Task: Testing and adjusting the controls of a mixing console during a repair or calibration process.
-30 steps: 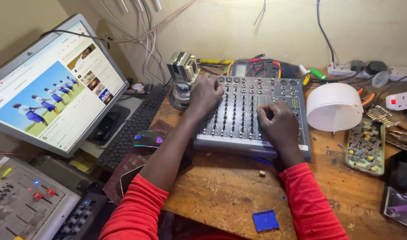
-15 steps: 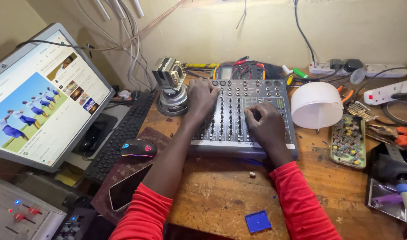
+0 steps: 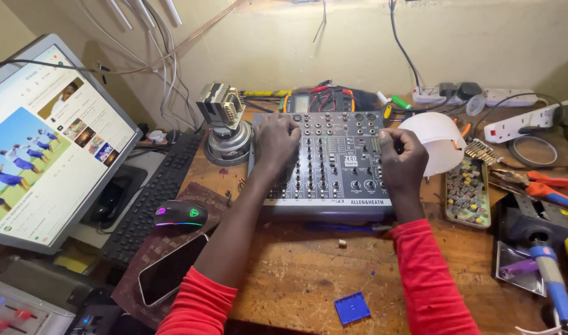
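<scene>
Mixer (image 3: pixel 333 162) sits mid-bench, far of me; since a moment ago I've leaned closer. My left hand (image 3: pixel 276 144) stays spread on its left edge, right hand (image 3: pixel 400 158) curled, pinching right-side knobs.

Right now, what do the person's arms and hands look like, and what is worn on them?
Both arms wear bright red long sleeves pushed up toward the elbows, the left sleeve and right sleeve alike, with ribbed-looking cuffs and no visible print. The forearms below are bare. The left hand and right hand are bare: no gloves, and no rings, watch or bands visible.
</scene>
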